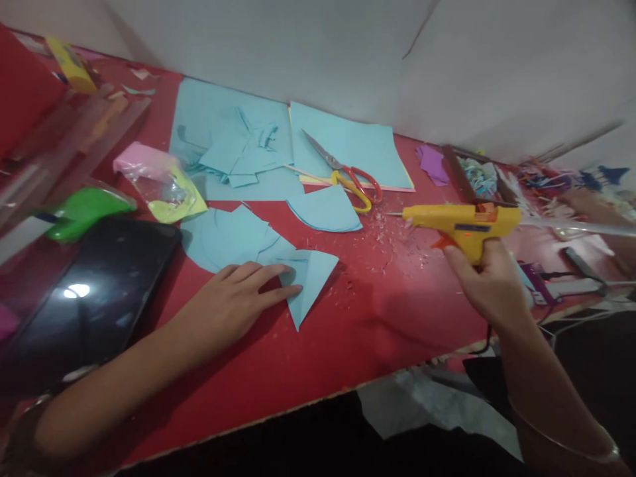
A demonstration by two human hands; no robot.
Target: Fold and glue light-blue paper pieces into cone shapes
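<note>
Under left hand (233, 301), folded pale-blue paper wedge (308, 281)

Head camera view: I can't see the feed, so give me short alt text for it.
A left hand presses a folded light-blue paper piece flat on a red table while the right hand grips a yellow hot glue gun above the tabletop, nozzle pointing left. Behind lie more blue paper sheets, red-and-yellow-handled scissors and a black phone.
</note>
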